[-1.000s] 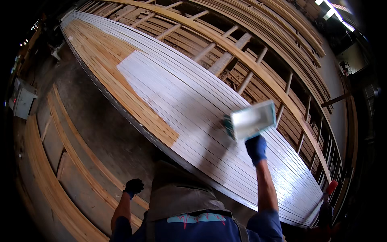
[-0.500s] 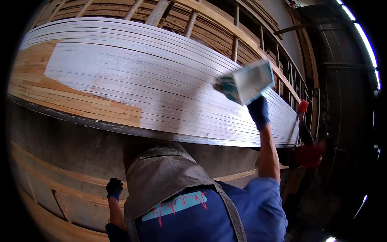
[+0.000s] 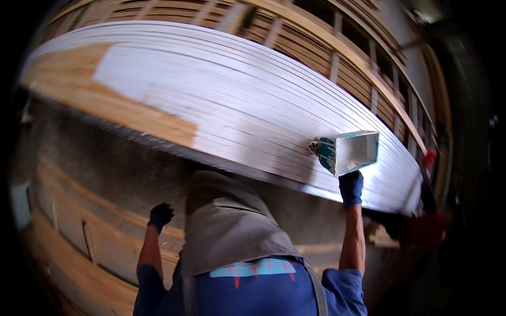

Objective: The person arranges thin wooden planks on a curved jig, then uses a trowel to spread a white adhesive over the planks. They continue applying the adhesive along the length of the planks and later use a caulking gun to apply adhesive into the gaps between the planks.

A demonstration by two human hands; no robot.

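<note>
- Container (image 3: 358,150), box-shaped, pale inside and teal with white smears outside, sat right of the frame's centre, its wide opening turned toward the viewer.
- The right hand (image 3: 351,188), in a blue glove, was clamped on it from below; the glove met the container's lower edge, so the container lay directly above the grip in the frame and touched it. Most of the fingers were hidden, and how they wrapped around could not be told.
- From the container's left side a dark, white-speckled end (image 3: 315,146) stuck out toward the middle of the frame, well clear of the glove.
- Behind the container spread a row of long boards (image 3: 237,100), mostly coated white; whether it touched them could not be told. At the upper left a stretch of bare wood (image 3: 116,100) showed along their near side.
- The left hand (image 3: 161,216), in a dark blue glove, hung at the lower left, well apart from the container, in front of wooden rails (image 3: 79,253) low in the frame. Its fingers looked bent, but blur left it unclear whether they were closed.
- Between the forearms, a grey apron (image 3: 232,221) filled the lower middle.
- Stacked planks (image 3: 305,47) ran across the top, and a co-worker in red (image 3: 429,229) stood blurred at the right.
</note>
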